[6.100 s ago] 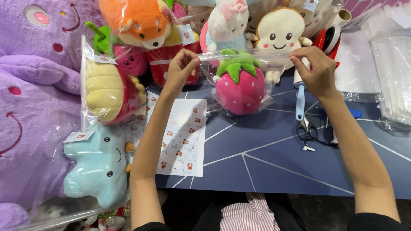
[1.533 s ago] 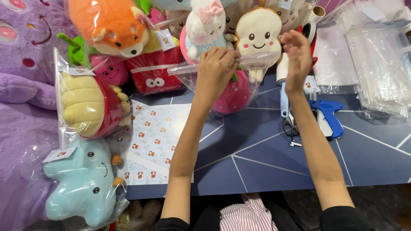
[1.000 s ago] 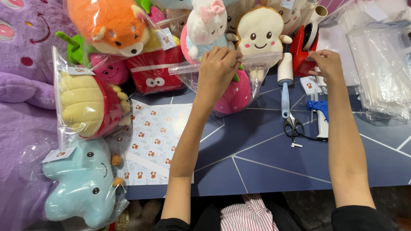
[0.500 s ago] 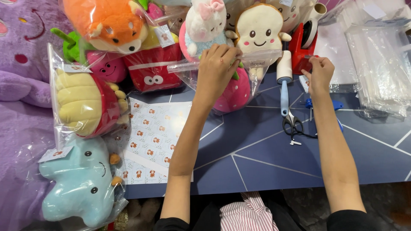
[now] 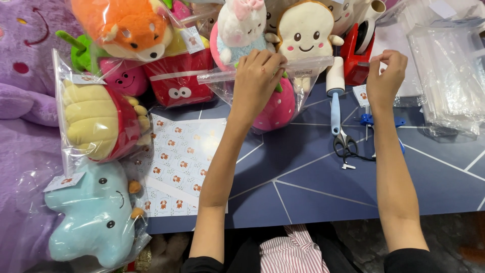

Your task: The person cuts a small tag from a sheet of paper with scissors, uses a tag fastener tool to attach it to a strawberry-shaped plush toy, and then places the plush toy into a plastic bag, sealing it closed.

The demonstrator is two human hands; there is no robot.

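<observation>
From the head camera, looking down over a dark blue table [image 5: 313, 187] with pale lines: the left hand [image 5: 256, 76] sits on top of a clear plastic bag [image 5: 303, 68] with a strawberry plush [image 5: 275, 108] inside, fingers curled down and pinching the bag's folded top edge against the toy. That bagged strawberry stands at the far side of the table, right in front of a smiling toast plush [image 5: 304, 31] and a white bunny plush [image 5: 241, 25]. Over to the right hand [image 5: 385, 76]: thumb and forefinger are closed together on a thin strip of clear tape, hard to make out, at the mouth of a red tape dispenser [image 5: 356, 55]; the other fingers are loosely bent. Just beside that wrist lie a lint roller [image 5: 335, 86] with a blue handle, black scissors [image 5: 345, 145] and a blue tool [image 5: 381, 121] partly hidden by the forearm. A stack of clear bags [image 5: 447, 76] sits at the far right. Left of the arms, a sticker sheet [image 5: 179, 162] lies flat, and bagged plush toys crowd the edge: a light blue one [image 5: 93, 215], a red and cream one [image 5: 96, 121], an orange fox [image 5: 124, 25].
</observation>
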